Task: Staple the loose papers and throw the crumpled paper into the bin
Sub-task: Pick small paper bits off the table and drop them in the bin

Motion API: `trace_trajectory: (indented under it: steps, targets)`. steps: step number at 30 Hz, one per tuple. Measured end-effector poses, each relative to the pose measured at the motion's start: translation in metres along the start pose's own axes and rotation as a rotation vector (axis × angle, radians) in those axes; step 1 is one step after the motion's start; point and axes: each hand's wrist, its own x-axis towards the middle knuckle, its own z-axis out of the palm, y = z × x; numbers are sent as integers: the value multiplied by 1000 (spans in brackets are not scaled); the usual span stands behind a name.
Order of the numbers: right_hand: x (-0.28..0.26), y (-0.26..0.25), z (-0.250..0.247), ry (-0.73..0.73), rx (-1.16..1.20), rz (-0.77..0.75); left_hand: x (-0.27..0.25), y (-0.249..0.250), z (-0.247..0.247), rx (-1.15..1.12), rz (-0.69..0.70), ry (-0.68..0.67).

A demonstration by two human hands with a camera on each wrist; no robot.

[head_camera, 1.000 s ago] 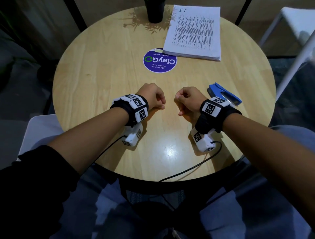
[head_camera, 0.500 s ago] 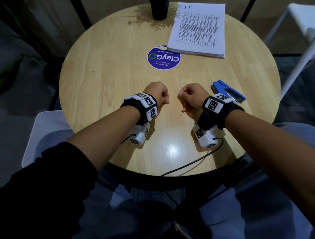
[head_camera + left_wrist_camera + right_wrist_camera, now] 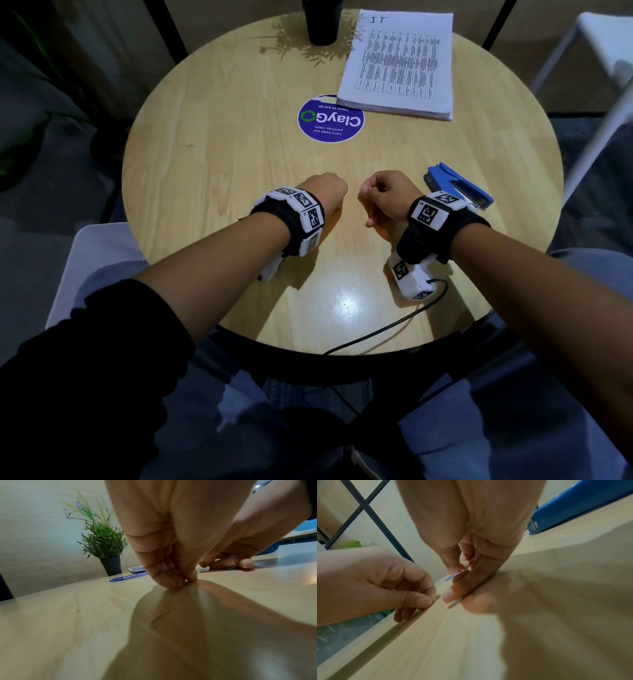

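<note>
Both hands sat side by side on the near half of the round pale wooden table (image 3: 212, 164), close together but apart. The left hand (image 3: 323, 193) was curled into a loose fist with nothing in it, its bent fingers (image 3: 169, 580) touching the wood; the right hand (image 3: 387, 195) was curled the same way, its thumb lying along the tabletop and its palm empty as far as the wrist view showed. The blue plastic stapler (image 3: 459, 186) lay just beside the right wrist, on the outer side, its top arm apparently raised. The stack of white printed papers (image 3: 400, 65) lay flat at the far right of the table, well apart from both hands, one near corner overlapping a round purple sticker (image 3: 330, 118). A dark plant pot (image 3: 321, 22) stood at the far edge, next to the stack. No crumpled paper and no bin could be made out in any view, so neither part of the task looked begun. The risks, as I judged them: the stack looked thick, so a staple might buckle or catch only the top sheets; loose sheets could fan out or slide off the table edge if dragged one-handed; and a reach across toward the papers could knock the pot over.
</note>
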Motion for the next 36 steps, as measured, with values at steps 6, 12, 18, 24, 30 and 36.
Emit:
trace_trajectory:
  steps: [6, 12, 18, 24, 30, 36]
  targets:
    - [-2, 0, 0, 5, 11, -11, 2, -5, -3, -94, 1, -5]
    - [0, 1, 0, -5, 48, 2, -3, -21, -3, -356, -37, 128]
    - [-1, 0, 1, 7, 55, 11, -14, -26, 8, -545, -98, 191]
    - [-2, -2, 0, 9, 48, 24, -15, -21, 22, -709, -195, 287]
    - [-3, -3, 1, 8, 49, 21, -13, -16, 27, -694, -227, 343]
    - [-3, -2, 0, 11, 33, 1, -12, -10, 24, -554, -232, 275]
